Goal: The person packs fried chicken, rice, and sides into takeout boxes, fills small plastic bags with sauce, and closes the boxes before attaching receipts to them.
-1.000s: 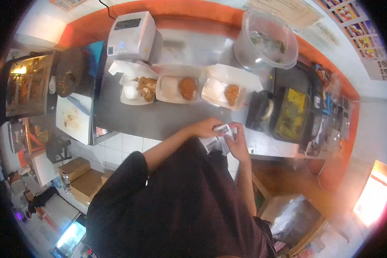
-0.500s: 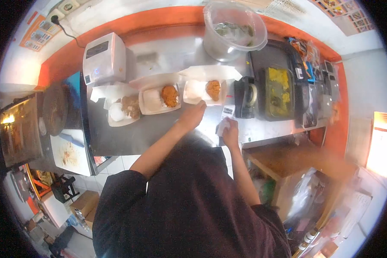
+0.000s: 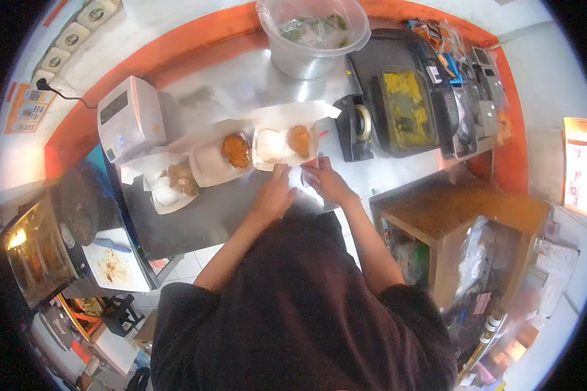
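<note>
My left hand [image 3: 276, 194] and my right hand [image 3: 329, 183] meet at the counter's front edge. Between them is a small white paper slip [image 3: 298, 178], its edges pinched in the fingers of both. Just beyond the hands, an open paper food box [image 3: 262, 165] holds white rice [image 3: 271, 143] and a piece of fried chicken [image 3: 299, 141]. To its left stands a second open box [image 3: 205, 182] with rice and a fried chicken piece [image 3: 235, 152]. Farther left, a third open box [image 3: 169, 206] contains rice and browner pieces of food [image 3: 181, 178].
A white label printer [image 3: 129, 117] stands back left, a clear plastic bucket [image 3: 306, 55] at the back. Right of the boxes are a tape dispenser [image 3: 353, 140] and a tub of yellow food [image 3: 407, 111]. A knife [image 3: 111, 244] lies on a white cutting board [image 3: 120, 268] at left.
My left hand has left the nearest box's front edge and joined my right hand at the paper slip. The right hand has moved left with the slip. The view has shifted slightly.
</note>
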`<state>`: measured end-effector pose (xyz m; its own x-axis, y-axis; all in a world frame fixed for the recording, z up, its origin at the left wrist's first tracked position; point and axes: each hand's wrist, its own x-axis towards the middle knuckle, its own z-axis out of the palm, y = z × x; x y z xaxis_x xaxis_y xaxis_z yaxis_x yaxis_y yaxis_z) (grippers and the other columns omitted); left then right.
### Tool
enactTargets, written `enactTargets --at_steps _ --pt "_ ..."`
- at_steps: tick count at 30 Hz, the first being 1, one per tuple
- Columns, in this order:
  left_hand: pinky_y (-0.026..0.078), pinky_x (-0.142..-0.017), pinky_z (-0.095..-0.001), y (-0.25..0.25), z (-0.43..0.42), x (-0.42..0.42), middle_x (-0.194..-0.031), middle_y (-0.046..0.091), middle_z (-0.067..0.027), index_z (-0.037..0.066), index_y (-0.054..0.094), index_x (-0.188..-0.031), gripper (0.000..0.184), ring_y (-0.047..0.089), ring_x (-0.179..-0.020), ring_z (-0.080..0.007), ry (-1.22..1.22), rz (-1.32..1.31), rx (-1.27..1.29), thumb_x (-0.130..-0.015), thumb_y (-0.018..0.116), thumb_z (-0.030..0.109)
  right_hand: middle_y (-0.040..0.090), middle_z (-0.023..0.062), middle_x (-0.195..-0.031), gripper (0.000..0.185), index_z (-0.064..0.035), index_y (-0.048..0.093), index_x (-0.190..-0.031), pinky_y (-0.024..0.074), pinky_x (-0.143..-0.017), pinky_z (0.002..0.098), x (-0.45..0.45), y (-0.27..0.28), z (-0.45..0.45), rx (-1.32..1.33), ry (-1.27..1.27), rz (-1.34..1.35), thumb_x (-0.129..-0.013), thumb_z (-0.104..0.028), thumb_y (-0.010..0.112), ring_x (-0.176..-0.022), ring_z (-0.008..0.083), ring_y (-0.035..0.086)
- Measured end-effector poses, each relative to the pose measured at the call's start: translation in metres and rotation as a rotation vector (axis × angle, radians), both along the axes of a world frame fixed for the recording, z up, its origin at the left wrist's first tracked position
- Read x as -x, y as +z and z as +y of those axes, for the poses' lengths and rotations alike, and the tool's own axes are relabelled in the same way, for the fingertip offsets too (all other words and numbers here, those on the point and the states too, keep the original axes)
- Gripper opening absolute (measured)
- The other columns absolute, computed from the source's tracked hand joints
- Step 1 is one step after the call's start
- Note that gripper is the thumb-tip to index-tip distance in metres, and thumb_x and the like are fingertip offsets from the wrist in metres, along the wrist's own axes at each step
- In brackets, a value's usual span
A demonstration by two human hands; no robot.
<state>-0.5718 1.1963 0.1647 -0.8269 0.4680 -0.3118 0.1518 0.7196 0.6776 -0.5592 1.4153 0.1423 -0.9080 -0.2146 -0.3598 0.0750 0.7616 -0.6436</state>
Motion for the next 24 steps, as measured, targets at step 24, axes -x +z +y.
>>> enactTargets --at_steps 24 --pt "0.050 -0.102 -0.0489 0.021 0.006 0.011 -0.143 0.043 -0.0207 -0.002 0.040 -0.143 0.062 0.056 -0.122 -0.0437 0.116 0.018 -0.157 -0.089 0.069 0.009 0.070 0.0221 -0.101 0.020 -0.0006 0.063 -0.106 0.0609 -0.076 0.0480 0.156 -0.045 0.012 -0.502 -0.253 0.191 -0.098 -0.016 0.053 -0.089 0.0392 0.073"
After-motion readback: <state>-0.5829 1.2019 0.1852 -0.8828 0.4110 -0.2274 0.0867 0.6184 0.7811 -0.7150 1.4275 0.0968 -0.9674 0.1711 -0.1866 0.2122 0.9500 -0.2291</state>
